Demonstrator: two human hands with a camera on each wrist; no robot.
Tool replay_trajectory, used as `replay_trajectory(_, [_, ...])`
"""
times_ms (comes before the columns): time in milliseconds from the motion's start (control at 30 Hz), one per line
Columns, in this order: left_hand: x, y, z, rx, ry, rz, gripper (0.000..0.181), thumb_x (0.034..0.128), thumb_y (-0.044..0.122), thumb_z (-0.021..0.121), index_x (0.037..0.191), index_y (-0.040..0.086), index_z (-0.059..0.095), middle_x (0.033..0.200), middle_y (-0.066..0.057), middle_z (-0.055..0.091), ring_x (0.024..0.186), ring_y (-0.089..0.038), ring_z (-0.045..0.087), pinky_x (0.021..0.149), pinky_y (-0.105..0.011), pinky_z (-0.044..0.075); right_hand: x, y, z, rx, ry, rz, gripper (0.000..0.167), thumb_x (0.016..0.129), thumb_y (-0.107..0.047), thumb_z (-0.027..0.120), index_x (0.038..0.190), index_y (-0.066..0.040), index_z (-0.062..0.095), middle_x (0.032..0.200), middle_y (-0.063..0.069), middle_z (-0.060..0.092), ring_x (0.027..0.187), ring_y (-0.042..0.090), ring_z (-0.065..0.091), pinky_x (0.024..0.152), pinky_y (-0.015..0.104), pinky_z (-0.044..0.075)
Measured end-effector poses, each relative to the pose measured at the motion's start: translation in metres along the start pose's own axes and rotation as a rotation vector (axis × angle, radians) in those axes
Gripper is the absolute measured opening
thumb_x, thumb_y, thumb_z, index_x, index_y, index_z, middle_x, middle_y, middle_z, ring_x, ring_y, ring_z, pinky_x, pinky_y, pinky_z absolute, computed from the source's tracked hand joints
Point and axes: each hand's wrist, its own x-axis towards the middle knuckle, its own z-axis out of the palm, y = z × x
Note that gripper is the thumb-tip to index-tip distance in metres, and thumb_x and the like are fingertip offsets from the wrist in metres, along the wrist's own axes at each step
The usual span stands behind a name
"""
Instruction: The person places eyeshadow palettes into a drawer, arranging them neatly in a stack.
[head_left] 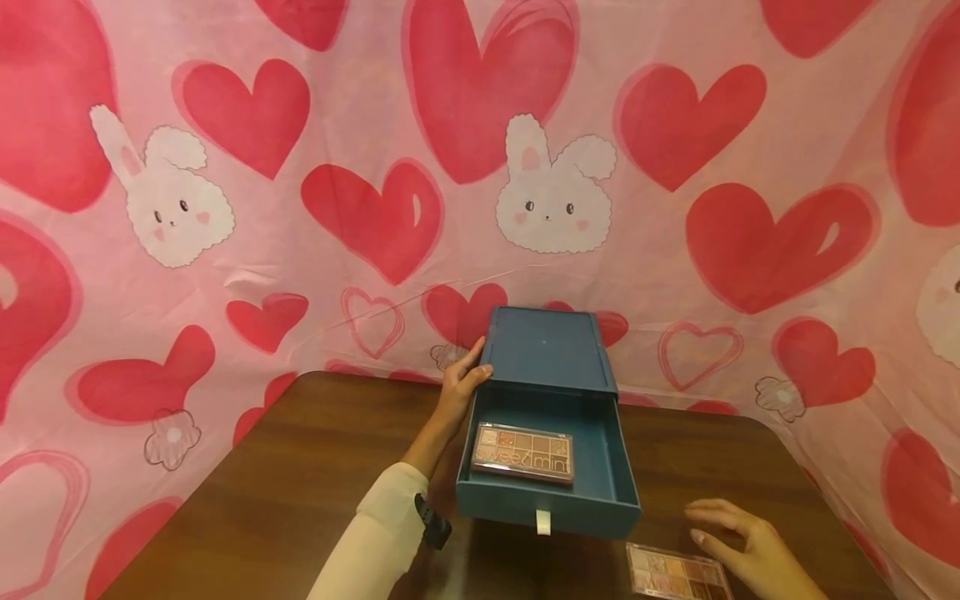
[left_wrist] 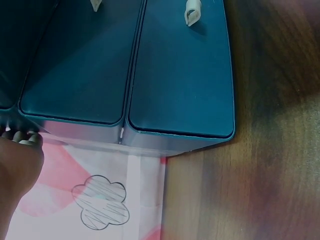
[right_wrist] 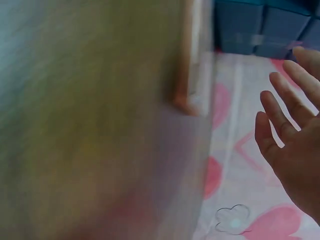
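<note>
A blue drawer unit (head_left: 543,346) stands at the table's back with its top drawer (head_left: 547,510) pulled out. In that drawer lies an eyeshadow palette (head_left: 522,452) with a clear lid. My left hand (head_left: 459,387) holds the unit's left side near its upper front edge, thumb at the corner. Its fingers appear at the far left of the left wrist view. Beside a second eyeshadow palette (head_left: 675,573) on the table is my right hand (head_left: 750,546), apparently holding nothing. The right wrist view shows this hand's fingers (right_wrist: 287,117) spread apart.
Lower drawers (left_wrist: 182,75) of the unit are closed and carry pale pull tabs (left_wrist: 193,11). The brown wooden table (head_left: 330,467) reaches back to a pink cloth backdrop (head_left: 360,108) with hearts and rabbits. Much of the right wrist view is blurred.
</note>
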Motion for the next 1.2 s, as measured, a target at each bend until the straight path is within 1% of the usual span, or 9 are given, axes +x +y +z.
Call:
replay_trajectory(133, [0.001,0.0,-0.001,0.001,-0.005,0.003,0.067,0.0885,0.013,0.053,0.151,-0.007,0.039,0.153,-0.03,0.045,0.11,-0.003,0.055,0.1,-0.011,0.041,-0.012,0.02,0.004,0.038,-0.101,-0.1,0.043,0.075,0.005,0.079,0.114,-0.013,0.077,0.121,-0.023,0.066,0.113,-0.019,0.05,0.077,0.007,0.044])
replay_trajectory(300, [0.0,-0.001,-0.001,0.0,-0.013,0.003,0.066,0.0896,0.012,0.053,0.152,-0.006,0.039,0.158,-0.025,0.039,0.128,-0.016,0.05,0.101,-0.011,0.041,-0.023,0.04,0.007,0.128,-0.216,-0.206,0.061,0.073,0.008,0.078,0.128,-0.02,0.07,0.136,-0.03,0.056,0.122,-0.019,0.044,0.077,0.009,0.045])
replay_trajectory(400, [0.0,-0.001,-0.001,0.0,-0.015,0.004,0.066,0.0898,0.011,0.053,0.152,-0.006,0.039,0.16,-0.024,0.038,0.134,-0.022,0.047,0.101,-0.011,0.041,-0.027,0.05,0.008,0.133,-0.266,-0.24,0.066,0.077,0.0,0.08,0.135,-0.028,0.065,0.139,-0.027,0.055,0.124,-0.017,0.043,0.075,0.014,0.045])
replay_trajectory(533, [0.0,-0.002,-0.001,0.006,-0.015,0.002,0.065,0.0901,0.01,0.052,0.151,-0.007,0.039,0.159,-0.025,0.038,0.13,-0.021,0.049,0.1,-0.011,0.042,-0.033,0.065,0.009,0.167,-0.318,-0.27,0.069,0.083,-0.008,0.079,0.143,-0.033,0.058,0.144,-0.026,0.052,0.126,-0.013,0.044,0.074,0.017,0.044])
replay_trajectory(667, [0.0,-0.002,-0.001,0.002,-0.015,-0.003,0.065,0.0902,0.011,0.052,0.151,-0.007,0.039,0.158,-0.025,0.039,0.125,-0.014,0.05,0.099,-0.011,0.043,-0.038,0.079,0.009,0.196,-0.338,-0.272,0.063,0.089,-0.01,0.072,0.144,-0.035,0.056,0.145,-0.028,0.05,0.124,-0.011,0.046,0.075,0.018,0.043])
replay_trajectory(767, [-0.001,-0.001,-0.001,-0.009,-0.016,-0.01,0.066,0.0899,0.011,0.052,0.152,-0.006,0.039,0.159,-0.025,0.039,0.123,-0.009,0.051,0.1,-0.011,0.043,-0.04,0.085,0.006,0.228,-0.352,-0.287,0.063,0.089,-0.005,0.071,0.143,-0.034,0.057,0.144,-0.027,0.052,0.124,-0.01,0.048,0.075,0.018,0.043])
replay_trajectory(933, [-0.001,-0.001,-0.001,-0.03,-0.024,-0.019,0.067,0.0902,0.012,0.052,0.153,-0.005,0.037,0.16,-0.024,0.038,0.123,-0.007,0.051,0.1,-0.012,0.042,-0.041,0.087,0.002,0.317,-0.375,-0.294,0.072,0.08,0.009,0.072,0.141,-0.026,0.061,0.142,-0.022,0.057,0.125,-0.009,0.049,0.078,0.017,0.044])
replay_trajectory(1033, [-0.001,-0.001,-0.001,-0.031,-0.027,-0.021,0.067,0.0904,0.012,0.052,0.153,-0.006,0.037,0.16,-0.024,0.037,0.125,-0.01,0.05,0.1,-0.011,0.042,-0.04,0.084,0.001,0.342,-0.368,-0.306,0.072,0.078,0.01,0.072,0.141,-0.023,0.062,0.141,-0.021,0.059,0.125,-0.008,0.051,0.079,0.016,0.045])
replay_trajectory(1200, [-0.001,0.0,-0.001,-0.025,-0.027,-0.021,0.067,0.0902,0.011,0.051,0.153,-0.006,0.036,0.161,-0.023,0.035,0.127,-0.012,0.048,0.099,-0.012,0.043,-0.037,0.083,0.001,0.315,-0.329,-0.361,0.077,0.074,0.006,0.077,0.142,-0.026,0.061,0.139,-0.019,0.061,0.124,-0.008,0.052,0.08,0.013,0.046])
